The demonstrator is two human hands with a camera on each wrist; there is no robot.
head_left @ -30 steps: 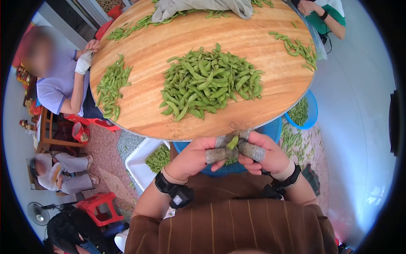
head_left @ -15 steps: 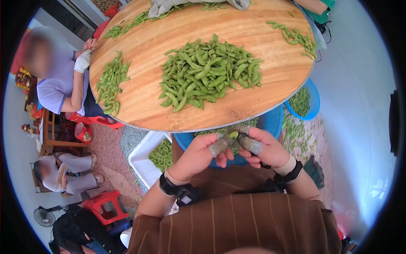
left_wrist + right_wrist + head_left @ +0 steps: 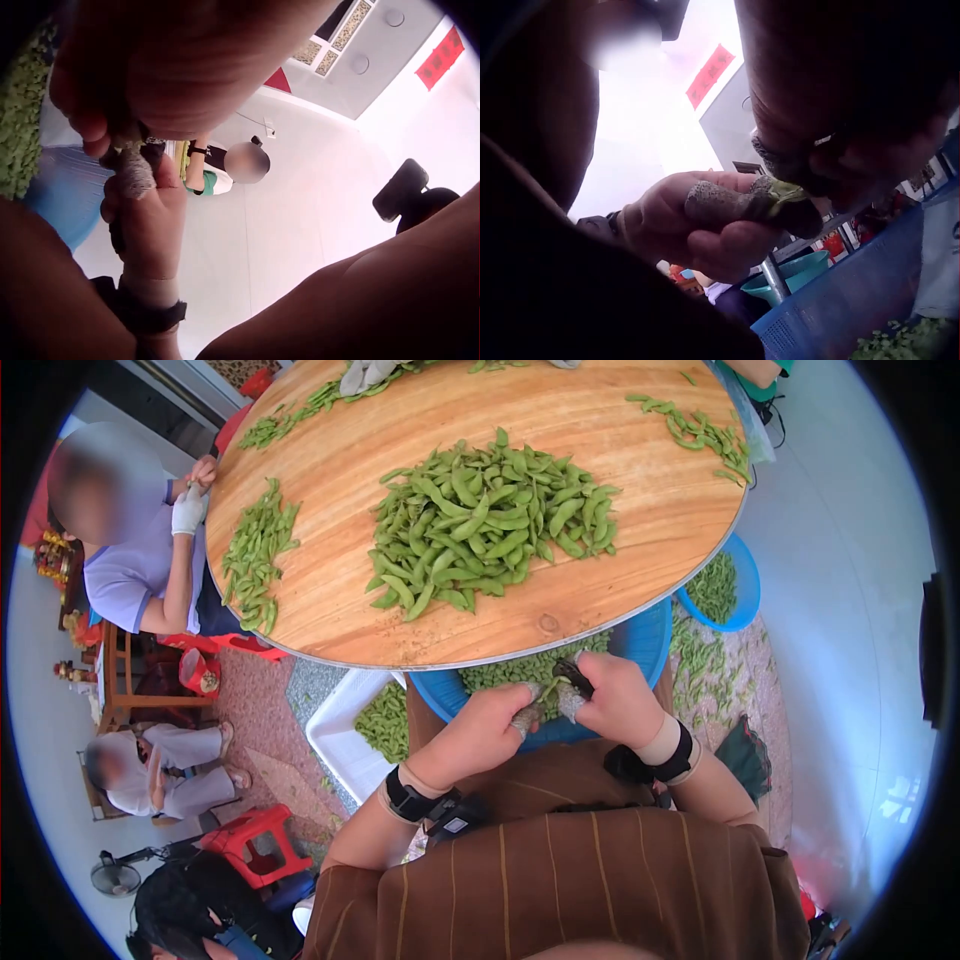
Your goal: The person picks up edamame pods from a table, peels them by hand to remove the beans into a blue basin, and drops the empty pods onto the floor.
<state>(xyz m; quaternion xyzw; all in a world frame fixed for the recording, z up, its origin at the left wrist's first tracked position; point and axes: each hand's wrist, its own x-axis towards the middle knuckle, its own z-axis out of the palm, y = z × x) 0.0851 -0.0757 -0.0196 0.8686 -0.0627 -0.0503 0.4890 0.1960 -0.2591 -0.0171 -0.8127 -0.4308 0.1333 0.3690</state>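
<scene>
Over the blue basket (image 3: 652, 642), my left hand (image 3: 475, 730) pinches a green soybean pod (image 3: 550, 685) between wrapped fingertips. The pod shows as a bright green piece (image 3: 786, 193) at those fingertips in the right wrist view. My right hand (image 3: 622, 705) meets it from the other side, its thumb and finger pinching the pod's other end. Greyish wraps (image 3: 136, 176) cover thumbs and fingers, with dark stained patches at the right fingertips. Below the hands, shelled green beans (image 3: 505, 672) lie in the basket. Both hands hide much of the pod.
A round wooden table (image 3: 330, 580) bears a large heap of pods (image 3: 490, 525) and smaller piles along its edge. A white box (image 3: 335, 725) with beans stands left; a blue basin (image 3: 745, 585) stands right. Another person (image 3: 150, 575) sits at the left edge.
Both hands have turned, and the pod, plainly visible between the fingertips at first, is now mostly covered. The view has shifted, so the table sits higher and more of the basket shows.
</scene>
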